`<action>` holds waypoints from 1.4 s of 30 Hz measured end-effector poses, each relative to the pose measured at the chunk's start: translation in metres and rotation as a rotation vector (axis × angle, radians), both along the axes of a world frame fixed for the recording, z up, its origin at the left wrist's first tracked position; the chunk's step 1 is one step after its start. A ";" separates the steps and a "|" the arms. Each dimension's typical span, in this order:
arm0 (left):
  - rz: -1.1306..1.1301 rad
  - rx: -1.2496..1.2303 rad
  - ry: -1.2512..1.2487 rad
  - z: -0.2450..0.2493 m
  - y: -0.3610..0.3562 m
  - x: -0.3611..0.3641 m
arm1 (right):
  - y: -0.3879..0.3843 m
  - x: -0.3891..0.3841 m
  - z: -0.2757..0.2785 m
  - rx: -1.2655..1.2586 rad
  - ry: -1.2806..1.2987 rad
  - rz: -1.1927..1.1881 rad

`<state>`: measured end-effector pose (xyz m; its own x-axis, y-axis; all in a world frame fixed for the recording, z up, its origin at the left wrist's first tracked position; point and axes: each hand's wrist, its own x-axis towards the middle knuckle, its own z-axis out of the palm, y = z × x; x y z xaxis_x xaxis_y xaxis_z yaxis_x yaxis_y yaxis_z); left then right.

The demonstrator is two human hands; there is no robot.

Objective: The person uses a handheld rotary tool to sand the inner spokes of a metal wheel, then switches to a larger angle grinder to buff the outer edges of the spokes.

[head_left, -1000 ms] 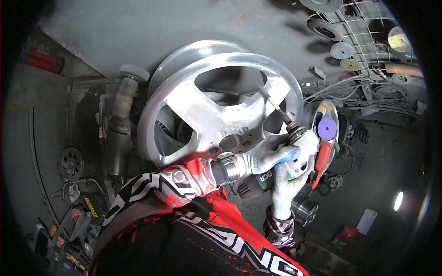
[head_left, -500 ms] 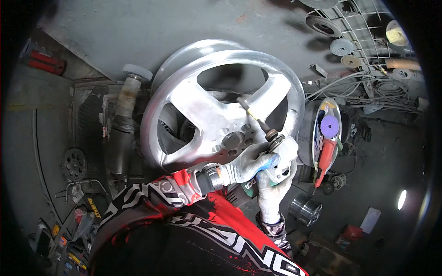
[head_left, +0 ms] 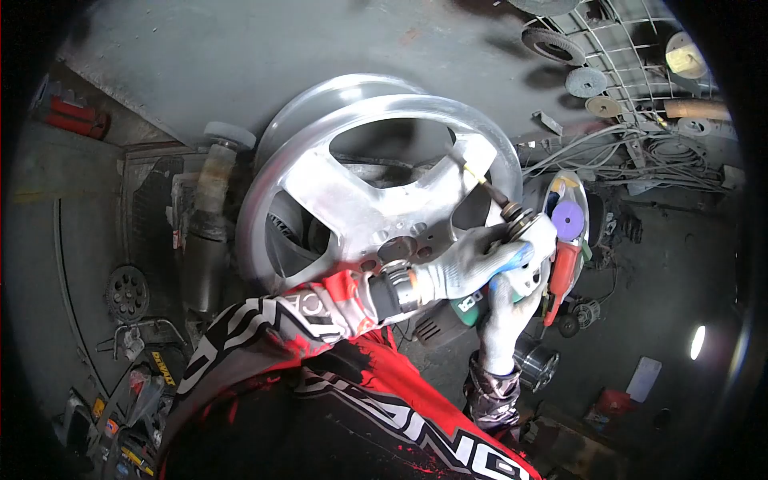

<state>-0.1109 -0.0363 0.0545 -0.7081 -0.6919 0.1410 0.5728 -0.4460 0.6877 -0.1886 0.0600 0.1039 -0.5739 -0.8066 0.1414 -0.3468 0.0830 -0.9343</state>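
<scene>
With the fingers of your left hand and right hand closed around the power tool, lower right of the wheel, guide its bit lightly and evenly along the upper-right spoke.

spoked silver wheel: 1 | green power tool: 1 | purple disc: 1
</scene>
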 end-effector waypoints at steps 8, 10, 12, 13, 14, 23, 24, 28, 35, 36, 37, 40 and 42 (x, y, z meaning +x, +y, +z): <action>-0.019 -0.023 0.020 -0.006 0.001 -0.003 | 0.004 0.002 -0.002 0.025 0.058 -0.005; -0.023 -0.011 -0.030 -0.009 0.011 0.013 | 0.011 0.011 -0.006 0.041 0.053 0.013; -0.034 0.053 0.002 -0.020 0.024 0.018 | 0.020 0.015 -0.012 0.068 0.092 0.039; -0.021 0.028 -0.036 -0.024 0.027 0.021 | 0.022 0.017 -0.014 0.059 0.074 0.043; -0.003 0.035 -0.070 -0.025 0.031 0.025 | 0.026 0.016 -0.018 0.072 0.050 0.055; 0.189 -0.479 -0.263 0.013 0.040 0.050 | 0.053 0.013 0.004 -0.019 -0.346 0.207; 0.190 -0.512 -0.251 0.011 0.044 0.046 | 0.054 0.011 0.011 -0.032 -0.366 0.242; 0.548 -1.018 -0.205 0.007 0.046 0.031 | 0.080 -0.004 -0.011 -0.031 -0.307 0.090; -0.173 -0.256 -0.119 0.023 0.036 0.066 | 0.079 0.008 -0.006 0.139 -0.183 0.131; -0.220 -0.195 -0.184 0.023 0.036 0.070 | 0.073 0.009 -0.002 0.171 -0.077 0.182; -0.217 -0.189 -0.186 0.021 0.036 0.073 | 0.068 0.012 -0.002 0.176 -0.079 0.186; -0.235 -0.230 -0.111 0.015 0.034 0.082 | 0.065 0.022 -0.010 0.208 0.324 0.184; -0.238 -0.224 -0.135 0.006 0.032 0.088 | 0.064 0.022 -0.017 0.221 0.223 0.190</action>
<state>-0.0229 -0.0041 0.0604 -0.8684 -0.4678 0.1646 0.3682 -0.3858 0.8460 -0.1668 0.1243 0.0872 -0.3858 -0.9209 0.0567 -0.5685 0.1888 -0.8007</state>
